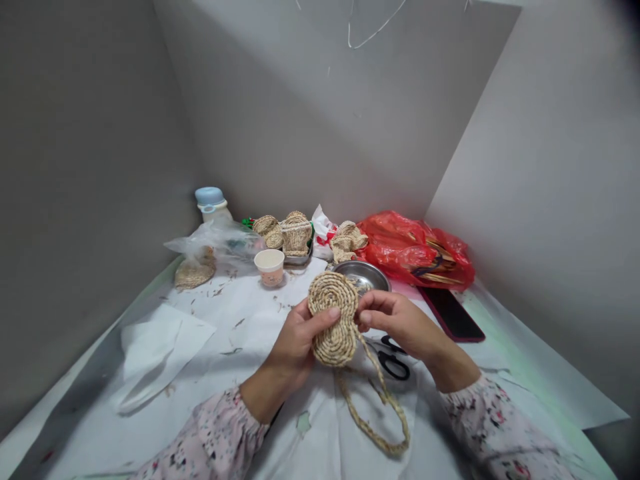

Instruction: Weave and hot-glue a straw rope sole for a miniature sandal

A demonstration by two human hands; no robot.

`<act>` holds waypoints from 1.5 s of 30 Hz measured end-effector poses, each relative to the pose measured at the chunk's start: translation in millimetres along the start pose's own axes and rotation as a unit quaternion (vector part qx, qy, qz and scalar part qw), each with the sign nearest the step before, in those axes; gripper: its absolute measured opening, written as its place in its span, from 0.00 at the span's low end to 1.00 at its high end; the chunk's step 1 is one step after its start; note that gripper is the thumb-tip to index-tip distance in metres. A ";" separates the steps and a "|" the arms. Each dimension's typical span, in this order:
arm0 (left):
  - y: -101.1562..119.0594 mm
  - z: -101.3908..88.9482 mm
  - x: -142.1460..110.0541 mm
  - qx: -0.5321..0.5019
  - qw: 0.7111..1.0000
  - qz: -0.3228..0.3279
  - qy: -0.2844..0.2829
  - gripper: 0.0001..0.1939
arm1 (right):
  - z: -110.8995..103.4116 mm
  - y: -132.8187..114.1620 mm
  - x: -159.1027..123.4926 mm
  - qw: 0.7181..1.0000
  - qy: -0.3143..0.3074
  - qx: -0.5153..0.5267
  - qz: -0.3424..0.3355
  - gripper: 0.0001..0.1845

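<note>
My left hand [295, 340] grips a coiled straw piece [334, 352] shaped like a figure eight, with the thumb across its narrow middle. It is tilted up toward me above the table. At its right edge my right hand [395, 317] has its fingers pinched together; what lies between the fingertips is hidden. From that edge a loose twisted straw cord [395, 440] hangs down and loops over the white sheet. Black-handled scissors [394, 367] lie beneath my right hand, their blades partly covered. A metal bowl [383, 278] stands just behind the woven piece.
A paper cup [270, 270], several woven straw pieces [297, 233] and a clear plastic bag [225, 240] stand behind. A blue-lidded bottle [211, 200] is back left. Back right are a red plastic bag [400, 247] and a phone [454, 317]. Grey walls surround the table.
</note>
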State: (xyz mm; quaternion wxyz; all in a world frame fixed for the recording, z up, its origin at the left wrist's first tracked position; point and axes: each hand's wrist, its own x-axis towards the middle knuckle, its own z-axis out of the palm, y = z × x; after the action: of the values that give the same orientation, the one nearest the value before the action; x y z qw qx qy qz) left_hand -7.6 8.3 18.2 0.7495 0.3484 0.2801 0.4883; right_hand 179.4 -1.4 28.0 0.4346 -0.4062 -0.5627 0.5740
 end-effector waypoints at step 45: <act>-9.2 6.7 -9.7 0.117 0.988 0.074 0.065 0.27 | 32.2 46.3 12.0 0.963 0.060 0.264 -0.013 0.17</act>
State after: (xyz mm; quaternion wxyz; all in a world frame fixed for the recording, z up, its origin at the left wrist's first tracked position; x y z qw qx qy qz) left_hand -1.1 -4.9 15.7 0.6458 0.4209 0.3571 0.5275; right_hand 143.2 1.1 -16.8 0.5666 -0.3040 -0.3692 0.6710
